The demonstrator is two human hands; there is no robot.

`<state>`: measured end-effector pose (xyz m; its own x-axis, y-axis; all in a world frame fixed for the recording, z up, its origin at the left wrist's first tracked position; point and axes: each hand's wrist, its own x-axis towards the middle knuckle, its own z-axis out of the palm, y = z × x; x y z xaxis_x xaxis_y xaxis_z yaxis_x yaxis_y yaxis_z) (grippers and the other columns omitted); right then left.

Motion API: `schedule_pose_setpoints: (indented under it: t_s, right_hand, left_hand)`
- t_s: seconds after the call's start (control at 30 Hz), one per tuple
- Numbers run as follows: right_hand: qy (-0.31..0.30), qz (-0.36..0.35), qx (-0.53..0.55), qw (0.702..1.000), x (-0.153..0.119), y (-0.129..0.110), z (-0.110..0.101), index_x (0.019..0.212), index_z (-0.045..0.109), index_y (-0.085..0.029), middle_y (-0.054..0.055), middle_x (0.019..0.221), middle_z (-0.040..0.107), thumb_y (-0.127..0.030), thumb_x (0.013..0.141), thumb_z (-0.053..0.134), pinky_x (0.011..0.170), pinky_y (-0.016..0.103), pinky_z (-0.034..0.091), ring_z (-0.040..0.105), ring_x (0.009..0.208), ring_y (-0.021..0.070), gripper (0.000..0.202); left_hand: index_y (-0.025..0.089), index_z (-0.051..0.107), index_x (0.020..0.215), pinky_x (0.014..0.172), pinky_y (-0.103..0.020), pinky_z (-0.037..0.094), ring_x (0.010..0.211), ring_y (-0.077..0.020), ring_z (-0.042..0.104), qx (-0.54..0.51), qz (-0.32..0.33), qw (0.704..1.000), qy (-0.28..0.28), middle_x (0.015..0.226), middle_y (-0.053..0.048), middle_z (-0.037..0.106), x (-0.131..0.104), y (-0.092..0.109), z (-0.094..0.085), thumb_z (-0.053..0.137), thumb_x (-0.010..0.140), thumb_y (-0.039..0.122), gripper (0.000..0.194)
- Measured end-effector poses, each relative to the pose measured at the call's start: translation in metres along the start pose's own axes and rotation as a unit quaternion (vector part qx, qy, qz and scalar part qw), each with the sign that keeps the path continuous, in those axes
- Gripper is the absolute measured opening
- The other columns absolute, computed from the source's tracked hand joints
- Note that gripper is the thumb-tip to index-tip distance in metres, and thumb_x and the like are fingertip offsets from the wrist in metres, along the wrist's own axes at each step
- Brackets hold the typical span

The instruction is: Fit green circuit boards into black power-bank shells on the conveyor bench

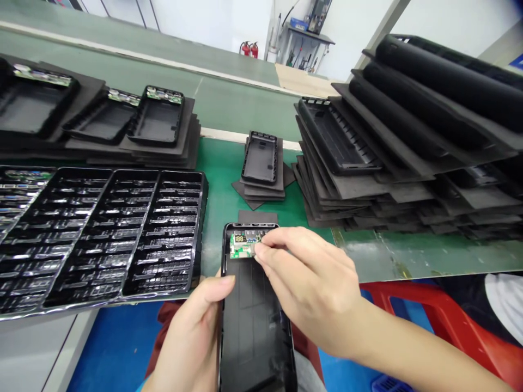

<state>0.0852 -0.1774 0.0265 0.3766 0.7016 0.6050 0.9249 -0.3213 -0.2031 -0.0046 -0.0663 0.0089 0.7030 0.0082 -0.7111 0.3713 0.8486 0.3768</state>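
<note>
My left hand point(196, 326) grips a long black plastic case shell point(253, 321) by its left side, thumb over the rim, the open face turned up toward me. Across the far end of the shell lies a green circuit board point(243, 247) with a small digit display. My right hand point(308, 277) pinches the right end of this board between thumb and fingertips. The fingers cover that end, so I cannot tell whether the board sits flush in the shell.
A black compartment tray point(122, 234) stands left, boards in its far-left column. Behind it, shells with boards point(157, 117) rest on foam sheets. A smaller shell point(261, 158) lies mid-table on foam pads. Stacked shells and foam sheets point(392, 147) rise at right, above a red stool point(457, 326).
</note>
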Motion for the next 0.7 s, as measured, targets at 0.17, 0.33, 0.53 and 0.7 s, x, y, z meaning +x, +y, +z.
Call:
schedule_pose_setpoints:
  t_s: [0.17,0.33,0.53,0.7]
  right_hand:
    - [-0.002,-0.004,-0.014,1.000,0.0032,-0.0024,0.0028,0.067,0.064,-0.012,0.006,0.075,0.065,-0.002,0.082,0.050,0.065,0.026,0.052,0.061,0.073,0.0148,0.023]
    - [0.003,-0.009,-0.020,1.000,0.0066,-0.0043,0.0036,0.063,0.061,-0.014,0.005,0.072,0.065,-0.001,0.083,0.047,0.063,0.025,0.053,0.061,0.072,0.0140,0.028]
    - [0.027,-0.042,-0.019,0.999,0.0063,-0.0038,0.0059,0.065,0.063,-0.012,0.008,0.072,0.066,-0.001,0.081,0.050,0.065,0.027,0.053,0.061,0.072,0.0159,0.023]
    - [0.024,-0.046,0.009,0.999,0.0049,-0.0010,0.0039,0.071,0.062,-0.013,0.006,0.074,0.066,-0.004,0.084,0.050,0.064,0.025,0.052,0.060,0.071,0.0140,0.020]
  left_hand:
    - [0.022,0.071,0.092,0.086,-0.042,0.048,0.101,-0.0293,0.061,0.025,0.038,0.999,-0.002,0.087,-0.002,0.073,-0.0019,0.0000,0.0034,0.055,0.060,0.038,0.039]
    - [0.023,0.071,0.092,0.086,-0.042,0.048,0.102,-0.0291,0.060,0.040,0.054,0.998,0.002,0.087,-0.002,0.073,-0.0013,0.0010,0.0035,0.053,0.060,0.038,0.040]
    - [0.022,0.072,0.090,0.087,-0.042,0.047,0.102,-0.0289,0.060,0.033,0.050,0.998,-0.021,0.086,-0.003,0.073,-0.0050,0.0015,0.0026,0.051,0.061,0.038,0.039]
    - [0.022,0.071,0.092,0.088,-0.041,0.047,0.100,-0.0282,0.060,0.007,0.040,0.998,-0.051,0.087,-0.003,0.072,-0.0056,0.0019,0.0023,0.051,0.063,0.038,0.039]
